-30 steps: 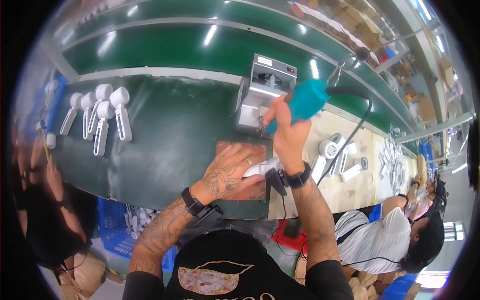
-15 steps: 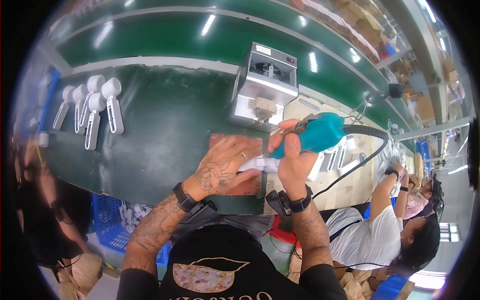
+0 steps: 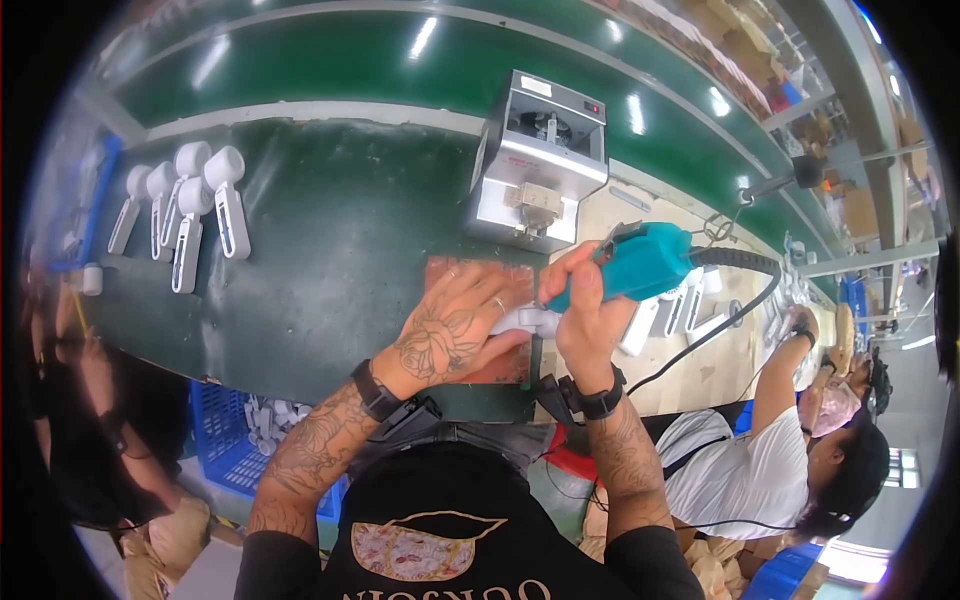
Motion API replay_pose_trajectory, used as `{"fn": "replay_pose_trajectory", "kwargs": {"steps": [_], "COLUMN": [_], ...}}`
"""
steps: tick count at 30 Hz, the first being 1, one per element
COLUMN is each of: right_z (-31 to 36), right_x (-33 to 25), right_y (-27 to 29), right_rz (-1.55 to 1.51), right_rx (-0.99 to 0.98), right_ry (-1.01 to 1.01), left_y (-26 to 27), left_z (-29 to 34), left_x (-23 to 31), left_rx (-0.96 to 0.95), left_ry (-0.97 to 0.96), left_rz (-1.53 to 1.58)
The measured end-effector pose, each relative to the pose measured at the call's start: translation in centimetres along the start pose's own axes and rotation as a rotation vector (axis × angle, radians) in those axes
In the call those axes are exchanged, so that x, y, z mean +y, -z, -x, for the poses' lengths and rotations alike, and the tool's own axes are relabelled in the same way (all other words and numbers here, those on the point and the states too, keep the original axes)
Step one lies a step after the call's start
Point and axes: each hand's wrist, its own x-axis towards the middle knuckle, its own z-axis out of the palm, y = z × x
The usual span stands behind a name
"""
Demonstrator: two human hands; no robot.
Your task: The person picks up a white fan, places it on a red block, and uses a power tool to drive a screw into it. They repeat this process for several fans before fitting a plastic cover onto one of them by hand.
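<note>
Head view looking down at a dark green desk [image 3: 330, 290] with a smooth, slightly shiny mat surface, so here's what's going on. Right hand [image 3: 585, 315] is wrapped tight around a teal plastic power screwdriver [image 3: 640, 265], chunky and rounded, with a black ribbed cord running off to the right side of the frame. Its grip is fully closed on the tool body, tip pointing down and left toward the middle of the frame.

Left hand [image 3: 450, 330] lies flat with fingers spread, pressing down on a small white plastic part [image 3: 525, 320]. Only a bit of the part peeks out between the two hands, just below centre, right where the screwdriver tip comes down. So that hand's grip isn't really a fist, more a flat hold-down; I can't tell whether any fingers curl under the part. The part sits on a reddish-brown rectangular board [image 3: 470, 275] with a matte, rough-looking face.

Just above the hands, upper centre, stands a boxy grey metal machine [image 3: 540, 160] with an open top.

Over at the upper left, a row of white plastic pieces [image 3: 185, 205] with round heads and long flat handles lies on the desk, well apart from the hands. A blue plastic crate [image 3: 225, 450] sits under the desk edge at lower left. Another person in a white shirt [image 3: 740, 470] is at lower right.
</note>
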Motion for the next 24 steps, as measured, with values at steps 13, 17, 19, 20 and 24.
{"fn": "replay_pose_trajectory", "kwargs": {"steps": [13,17,19,20,24], "right_z": [-7.3,-7.5,-7.2,-7.0,-5.5], "right_x": [-0.8,0.4,0.4,0.4,-0.5], "right_y": [-2.8,-2.8,-2.7,-2.7,-3.2], "right_rz": [0.158,0.133,0.127,0.120,0.098], "right_rx": [0.067,0.037,0.045,0.058,0.022], "right_ry": [0.214,0.214,0.200,0.186,0.101], "left_y": [0.3,0.4,0.4,0.2,0.2], "left_z": [0.4,0.3,0.3,0.4,0.7], "left_x": [0.0,0.3,0.3,0.1,-0.2], "left_rx": [0.116,0.054,0.063,0.066,0.106], "left_ry": [-0.052,-0.037,-0.046,-0.048,-0.064], "left_rz": [-0.047,-0.004,-0.013,-0.008,-0.006]}}
